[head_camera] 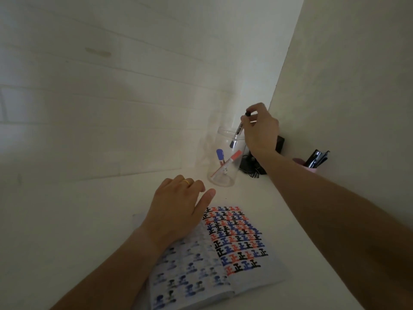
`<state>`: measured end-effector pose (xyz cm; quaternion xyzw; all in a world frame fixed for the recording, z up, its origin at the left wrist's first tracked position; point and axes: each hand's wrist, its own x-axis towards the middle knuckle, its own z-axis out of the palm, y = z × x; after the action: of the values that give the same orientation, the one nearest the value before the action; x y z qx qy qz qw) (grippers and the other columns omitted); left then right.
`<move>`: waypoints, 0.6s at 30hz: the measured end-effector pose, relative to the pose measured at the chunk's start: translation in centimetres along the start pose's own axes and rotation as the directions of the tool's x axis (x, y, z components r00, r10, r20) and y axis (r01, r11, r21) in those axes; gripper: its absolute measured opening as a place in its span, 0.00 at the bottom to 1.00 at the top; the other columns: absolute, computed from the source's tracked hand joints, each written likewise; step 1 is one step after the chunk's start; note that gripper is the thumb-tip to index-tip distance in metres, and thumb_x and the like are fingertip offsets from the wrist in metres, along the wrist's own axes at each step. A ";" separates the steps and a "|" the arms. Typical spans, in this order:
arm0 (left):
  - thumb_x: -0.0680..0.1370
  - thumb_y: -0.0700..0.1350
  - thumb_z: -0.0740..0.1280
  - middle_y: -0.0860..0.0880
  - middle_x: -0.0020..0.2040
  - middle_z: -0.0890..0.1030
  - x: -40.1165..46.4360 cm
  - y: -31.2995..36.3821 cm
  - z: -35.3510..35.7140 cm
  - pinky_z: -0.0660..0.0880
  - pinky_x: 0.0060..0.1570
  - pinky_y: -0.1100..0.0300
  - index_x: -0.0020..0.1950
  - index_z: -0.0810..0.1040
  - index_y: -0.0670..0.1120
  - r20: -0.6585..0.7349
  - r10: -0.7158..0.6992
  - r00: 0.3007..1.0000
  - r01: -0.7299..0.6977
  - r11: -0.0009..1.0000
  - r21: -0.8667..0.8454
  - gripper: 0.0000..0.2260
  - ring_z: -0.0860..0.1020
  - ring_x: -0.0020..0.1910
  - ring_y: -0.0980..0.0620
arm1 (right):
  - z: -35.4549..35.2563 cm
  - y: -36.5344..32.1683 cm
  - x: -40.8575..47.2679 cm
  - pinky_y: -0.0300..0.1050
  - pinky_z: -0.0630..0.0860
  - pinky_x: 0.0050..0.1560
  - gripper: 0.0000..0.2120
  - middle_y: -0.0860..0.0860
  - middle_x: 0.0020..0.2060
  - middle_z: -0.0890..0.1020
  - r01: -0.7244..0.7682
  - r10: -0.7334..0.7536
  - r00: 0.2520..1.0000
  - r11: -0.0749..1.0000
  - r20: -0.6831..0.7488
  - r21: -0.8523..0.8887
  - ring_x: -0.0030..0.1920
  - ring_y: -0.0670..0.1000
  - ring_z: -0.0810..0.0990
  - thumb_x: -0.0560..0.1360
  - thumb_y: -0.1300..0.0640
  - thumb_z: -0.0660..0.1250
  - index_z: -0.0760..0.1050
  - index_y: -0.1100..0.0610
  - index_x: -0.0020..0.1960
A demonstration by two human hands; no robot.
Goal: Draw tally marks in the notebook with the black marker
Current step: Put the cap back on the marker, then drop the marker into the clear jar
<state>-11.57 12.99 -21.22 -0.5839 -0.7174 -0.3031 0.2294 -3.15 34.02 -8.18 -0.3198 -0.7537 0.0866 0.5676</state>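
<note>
An open notebook [241,278] lies on the white desk, its right page filled with rows of black, red and blue tally characters. My left hand [178,206], with a gold ring, rests flat on the notebook's upper left page. My right hand [261,130] pinches the top end of the black marker [237,130], which hangs tilted with its lower end inside the mouth of a clear plastic cup [223,175]. Inside the cup stand a blue marker [220,155] and a red marker [231,161].
A pink holder [307,165] with dark pens stands at the right by the wall. A black object with cables [252,167] sits behind the cup. White walls close the desk at the back and the right.
</note>
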 end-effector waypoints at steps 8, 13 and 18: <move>0.82 0.61 0.51 0.51 0.45 0.85 0.1 0.0 0.2 0.73 0.47 0.53 0.52 0.81 0.50 0.017 -0.001 1.000 0.001 1.000 0.032 0.23 0.79 0.44 0.51 | 2.0 1.5 -0.5 0.37 0.70 0.47 0.10 0.53 0.50 0.89 -0.022 0.047 0.991 0.980 0.123 -0.198 0.47 0.51 0.85 0.78 0.56 0.68 0.85 0.57 0.55; 0.82 0.61 0.52 0.51 0.45 0.85 0.1 -0.2 0.4 0.74 0.47 0.53 0.53 0.81 0.50 0.027 0.004 1.000 -0.005 0.999 0.034 0.22 0.79 0.44 0.51 | 1.4 1.2 -0.9 0.35 0.69 0.52 0.13 0.54 0.55 0.87 -0.085 0.116 0.982 0.975 0.148 -0.203 0.52 0.51 0.84 0.79 0.58 0.66 0.82 0.57 0.61; 0.82 0.60 0.53 0.50 0.45 0.85 0.1 -0.4 0.1 0.75 0.48 0.52 0.53 0.81 0.49 0.009 0.011 1.000 -0.011 0.998 0.054 0.21 0.80 0.45 0.50 | -3.6 -0.1 -6.3 0.45 0.79 0.56 0.12 0.49 0.52 0.83 -0.025 0.054 0.974 0.991 0.221 -0.133 0.48 0.47 0.81 0.78 0.58 0.68 0.81 0.54 0.60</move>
<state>-12.03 13.08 -21.29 -0.5826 -0.7231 -0.2799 0.2438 1.06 29.49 -11.92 -0.3592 -0.8104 0.0843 0.4551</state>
